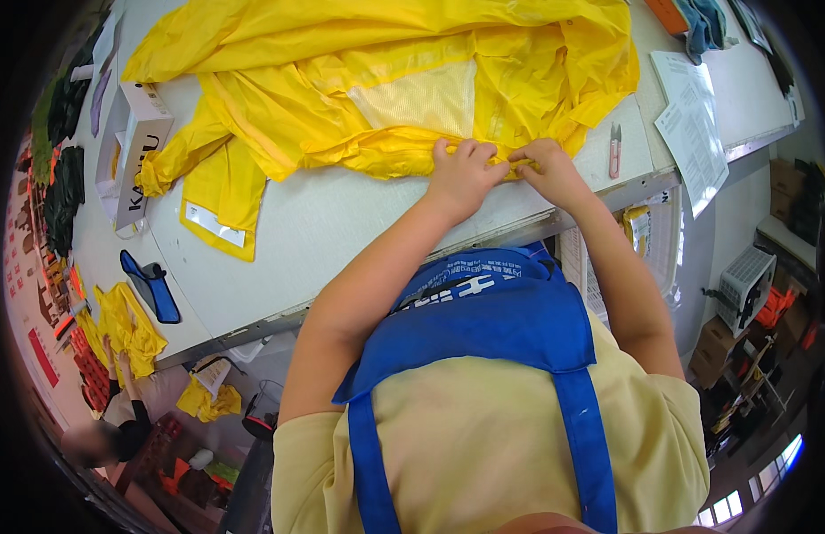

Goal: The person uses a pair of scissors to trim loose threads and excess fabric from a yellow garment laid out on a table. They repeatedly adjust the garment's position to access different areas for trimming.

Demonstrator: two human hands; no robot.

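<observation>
A large yellow jacket (359,80) with a mesh lining panel (421,98) lies spread across the white table (341,222). My left hand (461,173) pinches the jacket's near hem with fingers curled. My right hand (548,169) grips the same hem right beside it, fingertips almost touching the left hand. Both hands press the fabric edge near the table's front edge. My forearms come up from a yellow shirt and blue apron (501,329).
Small red-handled snips (614,149) lie right of my right hand. Printed papers (693,125) sit further right. A white cardboard box (136,151) stands at left, a blue tool (152,285) near the left edge. Another person (118,418) handles yellow fabric at lower left.
</observation>
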